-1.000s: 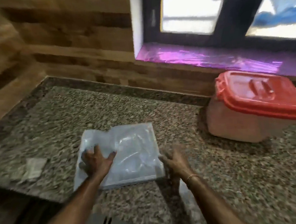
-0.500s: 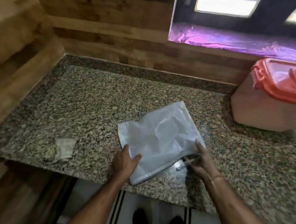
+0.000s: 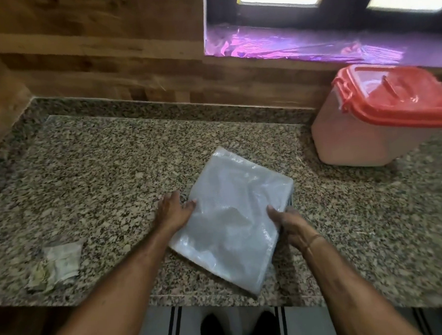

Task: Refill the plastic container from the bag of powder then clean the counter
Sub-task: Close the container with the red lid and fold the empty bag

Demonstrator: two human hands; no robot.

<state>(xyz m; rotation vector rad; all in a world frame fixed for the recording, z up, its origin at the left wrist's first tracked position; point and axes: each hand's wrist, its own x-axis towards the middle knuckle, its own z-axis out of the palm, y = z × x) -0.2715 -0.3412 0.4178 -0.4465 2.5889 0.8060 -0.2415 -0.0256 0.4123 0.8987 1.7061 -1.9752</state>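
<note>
A flat, folded clear plastic bag [image 3: 233,218] lies on the speckled granite counter [image 3: 98,174] near its front edge, turned at an angle. My left hand [image 3: 173,211] rests on the bag's left edge, fingers spread and flat. My right hand [image 3: 286,223] grips the bag's right edge, thumb on top and fingers under it. The plastic container [image 3: 363,138], pale and translucent with a red clip-on lid [image 3: 396,97], stands shut at the back right of the counter.
A crumpled scrap of pale wrapper [image 3: 55,265] lies at the front left of the counter. Wooden wall panels close the back and left. A purple-lined window sill [image 3: 297,43] runs above the container. My feet show on the floor below the counter edge.
The bag has turned clockwise and slid toward the front edge. My right hand has taken hold of its right edge; my left hand has shifted to its left side.
</note>
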